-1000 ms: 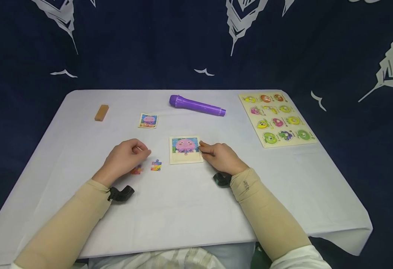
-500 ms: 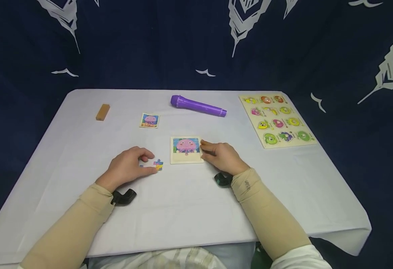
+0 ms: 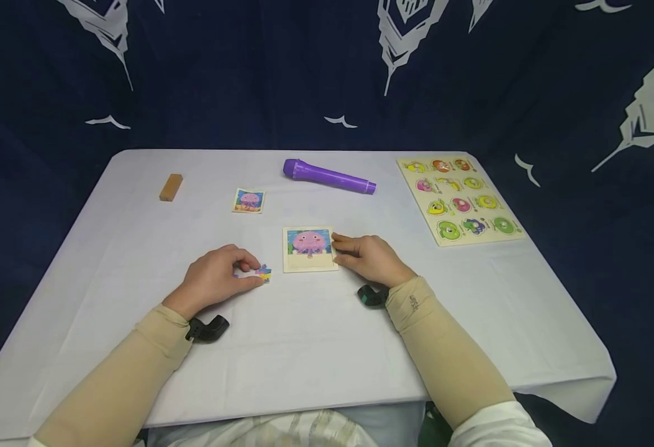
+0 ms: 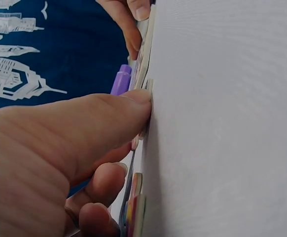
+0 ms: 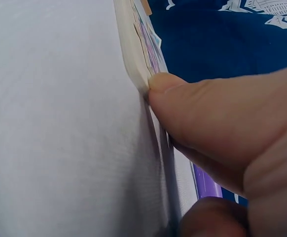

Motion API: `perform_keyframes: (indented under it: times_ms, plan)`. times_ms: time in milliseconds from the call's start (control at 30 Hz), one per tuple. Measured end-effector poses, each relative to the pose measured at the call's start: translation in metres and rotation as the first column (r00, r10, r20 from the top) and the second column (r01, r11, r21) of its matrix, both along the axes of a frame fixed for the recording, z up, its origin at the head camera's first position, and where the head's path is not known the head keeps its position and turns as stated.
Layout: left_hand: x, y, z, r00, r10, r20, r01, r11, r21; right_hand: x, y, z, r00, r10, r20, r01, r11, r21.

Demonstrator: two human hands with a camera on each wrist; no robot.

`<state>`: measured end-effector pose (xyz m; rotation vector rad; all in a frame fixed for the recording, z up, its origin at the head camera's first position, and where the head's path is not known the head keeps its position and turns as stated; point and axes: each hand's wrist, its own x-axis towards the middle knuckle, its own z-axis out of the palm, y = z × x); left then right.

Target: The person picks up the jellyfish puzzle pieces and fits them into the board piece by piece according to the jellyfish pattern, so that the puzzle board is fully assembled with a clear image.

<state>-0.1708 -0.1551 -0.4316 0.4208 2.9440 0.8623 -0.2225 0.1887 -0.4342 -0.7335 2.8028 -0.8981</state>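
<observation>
My left hand (image 3: 215,277) pinches a small colourful puzzle piece (image 3: 265,273) between thumb and index finger, low over the white cloth. A second puzzle piece (image 4: 136,210) lies below the curled fingers in the left wrist view; the hand mostly hides it in the head view. To the right is a square puzzle board (image 3: 307,264), its upper part filled with a pink jellyfish picture and its lower strip bare wood. My right hand (image 3: 376,259) holds the board's right edge with thumb and fingertips. The thumb (image 5: 183,101) touches a board corner in the right wrist view.
Behind the board lies a small jellyfish picture card (image 3: 249,200). A purple toy microphone (image 3: 329,176) is at the back, a wooden block (image 3: 171,187) at the back left. A fruit puzzle board (image 3: 461,198) lies at the right on the white tablecloth (image 3: 282,347).
My left hand has come down and rightward from above the pieces, and its thumb and index finger have closed on the right-hand piece. The right hand has stayed at the board's edge.
</observation>
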Motion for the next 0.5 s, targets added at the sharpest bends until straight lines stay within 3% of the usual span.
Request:
perform_keyframes:
  times_ms: [500]
  plan:
    - [-0.0008, 0.0017, 0.0026, 1.0, 0.022, -0.007, -0.022, 1.0, -0.01, 0.0018, -0.0016, 0.0036, 1.0, 0.001, 0.023, -0.002, 1.0, 0.023]
